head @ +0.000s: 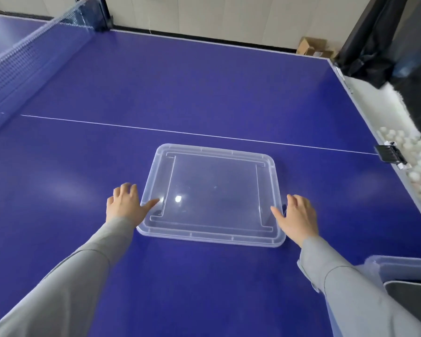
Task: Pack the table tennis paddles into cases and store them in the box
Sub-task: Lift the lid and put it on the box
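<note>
Flanking the clear lid [210, 194] flat on the surface [180, 93], my left hand [125, 204] touches its 9 o'clock edge, my right hand [298, 216] its 3 o'clock edge, fingers apart; box [404, 268] at 4 o'clock.

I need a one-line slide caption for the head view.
Both hands rest beside a clear lid on the blue table.

Single head-worn wide-angle view; no second view for overlap. Camera sat above near edge of blue table-tennis counter [204, 81], faced forward and steeply down. Both grey sleeves entered from bottom corners. Left hand [125, 203] and right hand [298, 216] were close below lens, flanking clear flat plastic lid [210, 193] at frame centre. Blue net [22, 59] ran along upper left; pale wall [216, 15] across top. Edges bowed by lens.
</note>
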The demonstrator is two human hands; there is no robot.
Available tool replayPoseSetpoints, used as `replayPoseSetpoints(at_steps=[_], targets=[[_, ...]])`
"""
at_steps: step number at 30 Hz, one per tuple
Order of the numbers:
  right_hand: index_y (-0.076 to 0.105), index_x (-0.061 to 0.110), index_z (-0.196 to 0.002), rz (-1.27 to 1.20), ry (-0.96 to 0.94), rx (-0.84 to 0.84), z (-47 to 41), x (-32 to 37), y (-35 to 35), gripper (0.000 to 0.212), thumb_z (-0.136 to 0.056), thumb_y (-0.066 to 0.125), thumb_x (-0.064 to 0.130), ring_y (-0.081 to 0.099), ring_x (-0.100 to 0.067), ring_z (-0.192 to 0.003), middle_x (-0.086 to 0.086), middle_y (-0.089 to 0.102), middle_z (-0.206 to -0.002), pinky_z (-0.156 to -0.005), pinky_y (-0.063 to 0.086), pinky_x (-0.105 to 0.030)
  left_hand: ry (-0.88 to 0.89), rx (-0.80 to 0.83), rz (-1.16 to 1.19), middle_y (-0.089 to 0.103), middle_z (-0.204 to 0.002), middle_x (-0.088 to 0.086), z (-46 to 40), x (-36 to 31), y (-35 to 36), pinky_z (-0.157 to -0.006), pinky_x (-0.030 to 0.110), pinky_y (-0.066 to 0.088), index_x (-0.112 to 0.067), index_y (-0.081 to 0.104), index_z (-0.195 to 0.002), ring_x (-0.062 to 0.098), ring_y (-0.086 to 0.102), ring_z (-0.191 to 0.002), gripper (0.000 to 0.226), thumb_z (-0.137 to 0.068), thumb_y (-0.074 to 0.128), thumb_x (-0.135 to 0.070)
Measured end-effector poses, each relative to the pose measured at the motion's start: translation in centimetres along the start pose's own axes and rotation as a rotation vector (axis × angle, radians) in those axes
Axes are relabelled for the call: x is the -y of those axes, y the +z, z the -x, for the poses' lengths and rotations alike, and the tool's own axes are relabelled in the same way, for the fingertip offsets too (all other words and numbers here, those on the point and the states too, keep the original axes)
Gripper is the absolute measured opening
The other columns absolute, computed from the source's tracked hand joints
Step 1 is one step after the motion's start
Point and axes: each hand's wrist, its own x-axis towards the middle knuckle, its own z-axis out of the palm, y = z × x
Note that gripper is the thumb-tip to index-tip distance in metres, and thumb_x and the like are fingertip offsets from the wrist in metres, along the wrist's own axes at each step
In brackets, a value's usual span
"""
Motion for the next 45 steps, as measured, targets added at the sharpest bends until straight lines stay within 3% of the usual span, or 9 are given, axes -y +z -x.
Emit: replayPoseSetpoints(at_steps=[10, 18, 24, 27, 30, 33, 36, 40, 45], targets=[[0.045, 0.002, -0.132, -0.112, 0.058, 0.002, -0.5, 0.0, 4.8, 0.06, -0.091, 0.054, 0.045, 0.031, -0.029, -0.134, -0.014, 0.04, -0.141, -0.105, 0.032, -0.041, 0.007, 0.013, 0.087, 0.016, -0.154, 0.001, -0.8, 0.0, 4.4, -0.108, 0.048, 0.017, -0.017, 0.034, -0.141, 0.026, 0.013, -0.14, 0.076, -0.083, 0.052, -0.063], [0.043, 0.001, -0.131, -0.354, 0.138, -0.059, -0.4, 0.6, 3.9, 0.058, -0.09, 0.059, 0.038, 0.035, -0.03, -0.128, -0.015, 0.042, -0.137, -0.102, 0.033, -0.042, -0.055, 0.009, 0.313, 0.027, -0.145, 0.004, -0.3, -1.5, 3.2, -0.108, 0.045, 0.016, -0.012, 0.037, -0.137, 0.025, 0.023, -0.135, 0.069, -0.085, 0.058, -0.052], [0.035, 0.009, -0.136, -0.617, 0.172, -0.061, -0.2, 0.6, 0.3, 0.059, -0.091, 0.059, 0.035, 0.048, -0.027, -0.112, -0.012, 0.038, -0.132, -0.092, 0.048, -0.045, -0.062, 0.055, 0.489, 0.039, -0.142, 0.009, 0.3, -2.7, -0.4, -0.108, 0.047, 0.025, -0.01, 0.027, -0.142, 0.03, 0.038, -0.13, 0.077, -0.085, 0.062, -0.048], [0.036, 0.01, -0.135, -0.656, 0.145, -0.121, -0.1, 0.3, -2.1, 0.058, -0.09, 0.061, 0.035, 0.048, -0.021, -0.102, -0.011, 0.039, -0.131, -0.09, 0.048, -0.04, -0.063, 0.039, 0.614, 0.045, -0.137, 0.011, 0.9, -3.4, -2.8, -0.096, 0.04, 0.036, -0.011, 0.03, -0.14, 0.032, 0.045, -0.123, 0.077, -0.081, 0.069, -0.043], [0.039, 0.009, -0.133, -0.692, 0.108, -0.211, 0.4, -0.4, -5.0, 0.058, -0.088, 0.064, 0.034, 0.042, -0.015, -0.096, -0.012, 0.041, -0.13, -0.084, 0.042, -0.032, -0.061, -0.015, 0.678, 0.049, -0.128, 0.005, 1.9, -4.3, -5.4, -0.084, 0.034, 0.037, -0.015, 0.034, -0.136, 0.028, 0.049, -0.113, 0.075, -0.078, 0.072, -0.043], [0.041, 0.009, -0.132, -0.712, 0.094, -0.267, 1.6, -1.7, -7.9, 0.058, -0.086, 0.066, 0.033, 0.043, -0.015, -0.096, -0.012, 0.042, -0.129, -0.083, 0.044, -0.033, -0.049, -0.066, 0.736, 0.049, -0.112, -0.005, 3.2, -5.6, -7.8, -0.078, 0.031, 0.038, -0.018, 0.037, -0.133, 0.019, 0.048, -0.095, 0.074, -0.075, 0.075, -0.043], [0.044, 0.007, -0.13, -0.732, 0.089, -0.33, 3.4, -4.0, -10.7, 0.058, -0.084, 0.07, 0.03, 0.043, -0.014, -0.096, -0.013, 0.045, -0.127, -0.084, 0.042, -0.031, -0.037, -0.083, 0.799, 0.053, -0.098, -0.009, 5.5, -7.5, -10.1, -0.06, 0.028, 0.041, -0.022, 0.04, -0.129, 0.016, 0.057, -0.077, 0.072, -0.071, 0.078, -0.043], [0.048, 0.005, -0.127, -0.761, 0.087, -0.403, 6.7, -8.5, -13.7, 0.056, -0.082, 0.073, 0.025, 0.049, -0.025, -0.106, -0.015, 0.048, -0.123, -0.087, 0.036, -0.028, -0.005, -0.097, 0.855, 0.055, -0.098, -0.008, 10.1, -10.7, -12.2, -0.06, 0.027, 0.042, -0.025, 0.042, -0.126, 0.016, 0.059, -0.08, 0.071, -0.068, 0.08, -0.043], [0.052, 0.003, -0.126, -0.753, 0.123, -0.453, 11.3, -16.2, -15.3, 0.055, -0.08, 0.075, 0.021, 0.051, -0.03, -0.111, -0.017, 0.052, -0.121, -0.091, 0.038, -0.033, 0.026, -0.099, 0.861, 0.051, -0.105, -0.007, 17.0, -16.1, -12.0, -0.057, 0.019, 0.036, -0.024, 0.043, -0.127, 0.017, 0.052, -0.09, 0.074, -0.067, 0.082, -0.042]])
